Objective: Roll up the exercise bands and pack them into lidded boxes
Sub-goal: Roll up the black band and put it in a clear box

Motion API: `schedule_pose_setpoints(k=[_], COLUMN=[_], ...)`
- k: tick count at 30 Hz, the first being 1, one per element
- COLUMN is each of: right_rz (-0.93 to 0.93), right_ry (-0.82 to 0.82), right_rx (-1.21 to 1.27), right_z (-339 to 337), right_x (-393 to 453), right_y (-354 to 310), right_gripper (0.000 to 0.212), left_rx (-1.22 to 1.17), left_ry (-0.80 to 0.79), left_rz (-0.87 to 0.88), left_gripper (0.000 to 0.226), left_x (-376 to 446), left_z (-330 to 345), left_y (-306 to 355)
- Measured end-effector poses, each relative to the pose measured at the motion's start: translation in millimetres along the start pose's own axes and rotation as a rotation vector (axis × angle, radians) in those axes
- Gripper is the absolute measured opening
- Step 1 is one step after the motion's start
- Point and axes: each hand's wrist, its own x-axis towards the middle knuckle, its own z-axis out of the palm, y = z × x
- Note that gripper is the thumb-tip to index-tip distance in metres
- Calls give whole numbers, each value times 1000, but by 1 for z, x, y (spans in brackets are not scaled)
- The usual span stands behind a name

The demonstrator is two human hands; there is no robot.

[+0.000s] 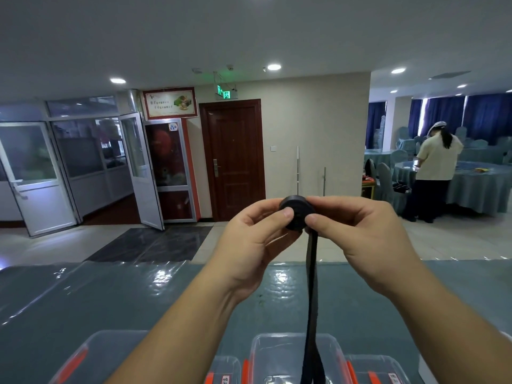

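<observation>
Clear lidded boxes (296,356), orange latches, along near edge of surface (83,295). Black exercise band (296,214), rolled coil pinched by fingers of left hand (249,239) and right hand (360,239) above surface; loose tail hanging toward boxes.

A dark wooden door (232,159) stands ahead. Left of it, open glass doors (36,173). Right of it, a person (435,167) beside a round table (476,187).
</observation>
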Motion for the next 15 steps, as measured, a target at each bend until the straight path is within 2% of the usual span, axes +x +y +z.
schedule_pose_setpoints(k=[5, 7, 15], right_rz=[11, 18, 44], right_ry=[-149, -148, -77], right_rx=[-159, -148, -52], right_z=[-8, -7, -4], right_x=[-1, -2, -8], right_y=[-7, -5, 7], right_gripper=[35, 34, 22], left_rx=[352, 431, 411], left_ry=[-60, -93, -98], left_rz=[35, 37, 34], left_gripper=[26, 26, 22], left_x=[0, -1, -2], left_z=[-15, -18, -20], left_y=[3, 5, 1])
